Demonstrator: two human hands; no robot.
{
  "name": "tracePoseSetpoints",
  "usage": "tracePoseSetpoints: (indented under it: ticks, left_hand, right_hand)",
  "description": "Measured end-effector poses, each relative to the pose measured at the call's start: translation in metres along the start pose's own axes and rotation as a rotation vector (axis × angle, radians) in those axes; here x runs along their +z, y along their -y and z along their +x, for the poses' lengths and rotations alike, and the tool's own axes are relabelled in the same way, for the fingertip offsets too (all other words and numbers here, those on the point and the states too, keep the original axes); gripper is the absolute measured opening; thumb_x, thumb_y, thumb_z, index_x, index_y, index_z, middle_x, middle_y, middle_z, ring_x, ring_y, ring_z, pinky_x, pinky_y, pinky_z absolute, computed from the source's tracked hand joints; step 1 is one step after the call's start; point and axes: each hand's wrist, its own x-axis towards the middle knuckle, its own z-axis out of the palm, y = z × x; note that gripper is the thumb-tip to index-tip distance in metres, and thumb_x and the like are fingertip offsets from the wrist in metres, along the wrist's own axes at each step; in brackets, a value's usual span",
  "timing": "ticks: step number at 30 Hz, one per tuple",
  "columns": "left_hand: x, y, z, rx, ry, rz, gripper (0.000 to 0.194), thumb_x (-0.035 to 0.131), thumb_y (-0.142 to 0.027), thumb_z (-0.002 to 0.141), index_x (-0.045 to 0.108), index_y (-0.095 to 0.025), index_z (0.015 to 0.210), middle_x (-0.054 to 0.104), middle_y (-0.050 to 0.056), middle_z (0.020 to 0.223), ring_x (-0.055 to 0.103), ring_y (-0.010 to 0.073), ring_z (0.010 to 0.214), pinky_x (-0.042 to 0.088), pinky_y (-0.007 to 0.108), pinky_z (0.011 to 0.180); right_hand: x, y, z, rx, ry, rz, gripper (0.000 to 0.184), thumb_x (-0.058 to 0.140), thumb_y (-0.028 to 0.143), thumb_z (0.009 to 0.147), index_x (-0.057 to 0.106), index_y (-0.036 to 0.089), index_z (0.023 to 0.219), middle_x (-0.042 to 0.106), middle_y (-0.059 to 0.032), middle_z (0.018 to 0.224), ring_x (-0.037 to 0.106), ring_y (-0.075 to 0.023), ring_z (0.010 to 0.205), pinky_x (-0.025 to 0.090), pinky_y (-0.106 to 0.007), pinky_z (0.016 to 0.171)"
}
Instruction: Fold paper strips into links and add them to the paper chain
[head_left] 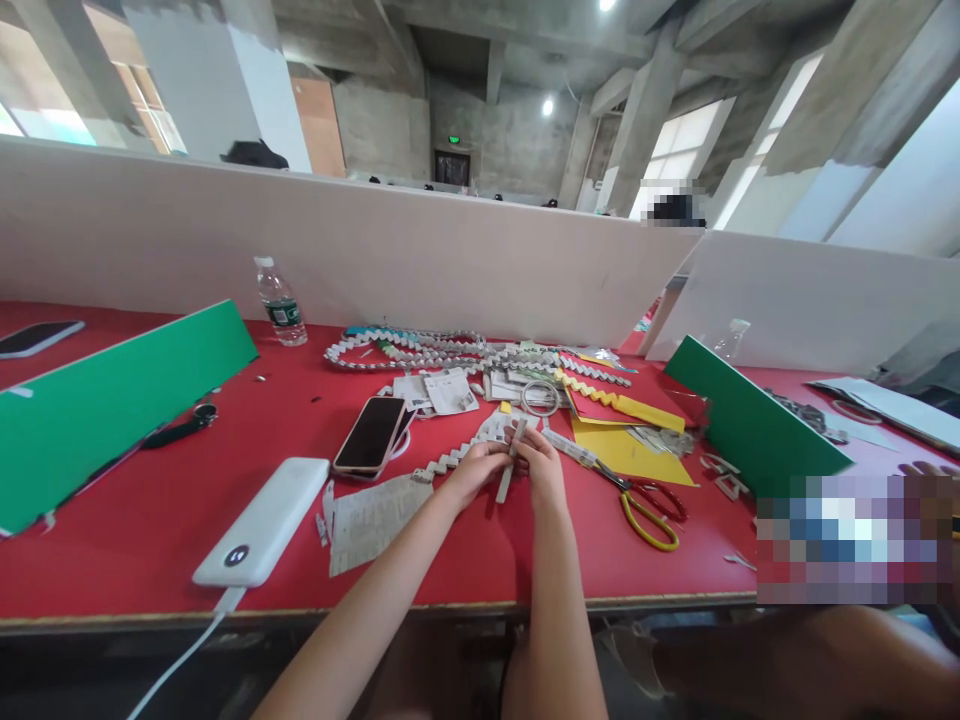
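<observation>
My left hand (476, 466) and my right hand (541, 462) meet over the red table (150, 520), both pinched on folded paper strips (508, 468). A zigzag folded paper chain (450, 462) trails to the left from my left hand. One loose strip end hangs down between the two hands. Scissors with yellow and red handles (646, 505) lie just right of my right hand.
A phone (370, 435), a white power bank (262, 520) with its cable, and a printed paper (371, 520) lie to the left. Long folded chains (420, 350), a tape ring (540, 397), yellow paper (634, 450), a water bottle (280, 300) and green boards (112, 400) surround them. Another person sits at the right.
</observation>
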Motion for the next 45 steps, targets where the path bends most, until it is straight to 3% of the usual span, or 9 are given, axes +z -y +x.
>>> tracePoseSetpoints:
  ticks: [8, 19, 27, 32, 37, 45]
  left_hand:
    - [-0.004, -0.001, 0.0, 0.031, 0.014, -0.011, 0.018, 0.067, -0.019, 0.06, 0.065, -0.011, 0.077, 0.068, 0.006, 0.071, 0.063, 0.0161, 0.064, 0.049, 0.029, 0.069]
    - [-0.002, -0.008, -0.006, 0.027, 0.064, -0.028, 0.024, 0.066, -0.019, 0.064, 0.066, -0.009, 0.086, 0.069, 0.009, 0.073, 0.064, 0.018, 0.059, 0.052, 0.031, 0.062]
    - [0.001, -0.009, -0.005, -0.004, 0.076, 0.005, 0.021, 0.066, -0.019, 0.062, 0.066, -0.009, 0.081, 0.069, 0.009, 0.07, 0.065, 0.019, 0.061, 0.052, 0.033, 0.066]
    - [0.005, -0.01, -0.006, -0.047, 0.1, 0.05, 0.022, 0.066, -0.018, 0.061, 0.066, -0.009, 0.081, 0.069, 0.01, 0.073, 0.065, 0.0189, 0.064, 0.051, 0.032, 0.069]
    - [0.006, -0.01, -0.007, -0.021, 0.115, 0.058, 0.021, 0.065, -0.021, 0.062, 0.066, -0.009, 0.08, 0.068, 0.01, 0.07, 0.065, 0.0183, 0.064, 0.051, 0.032, 0.069]
    - [0.006, -0.011, -0.007, 0.026, 0.135, 0.027, 0.025, 0.068, -0.024, 0.062, 0.067, -0.009, 0.082, 0.068, 0.008, 0.07, 0.063, 0.0166, 0.062, 0.049, 0.03, 0.068]
  right_hand:
    - [0.009, -0.004, -0.004, 0.025, -0.12, 0.091, 0.03, 0.066, 0.024, 0.052, 0.072, 0.017, 0.081, 0.071, -0.0049, 0.086, 0.064, -0.0184, 0.07, 0.037, -0.018, 0.039]
    - [0.012, -0.001, -0.009, -0.023, -0.136, 0.145, 0.033, 0.068, 0.023, 0.053, 0.07, 0.017, 0.086, 0.071, -0.0054, 0.089, 0.065, -0.0237, 0.088, 0.05, -0.023, 0.052]
    - [0.003, 0.0, -0.014, -0.062, -0.126, 0.107, 0.026, 0.065, 0.027, 0.058, 0.069, 0.016, 0.081, 0.07, -0.0075, 0.093, 0.065, -0.0241, 0.09, 0.048, -0.021, 0.052]
    - [0.0, 0.001, -0.015, -0.022, -0.136, 0.121, 0.034, 0.056, 0.044, 0.067, 0.068, 0.015, 0.08, 0.07, -0.0098, 0.095, 0.065, -0.0242, 0.086, 0.041, -0.02, 0.041]
    - [0.005, 0.002, -0.018, -0.145, -0.17, 0.062, 0.035, 0.066, 0.042, 0.061, 0.067, 0.018, 0.085, 0.069, -0.008, 0.098, 0.064, -0.0244, 0.088, 0.046, -0.022, 0.05]
    - [0.004, 0.006, -0.021, -0.141, -0.135, -0.143, 0.033, 0.057, 0.034, 0.063, 0.07, 0.018, 0.089, 0.069, -0.0056, 0.083, 0.06, -0.017, 0.062, 0.041, -0.022, 0.043]
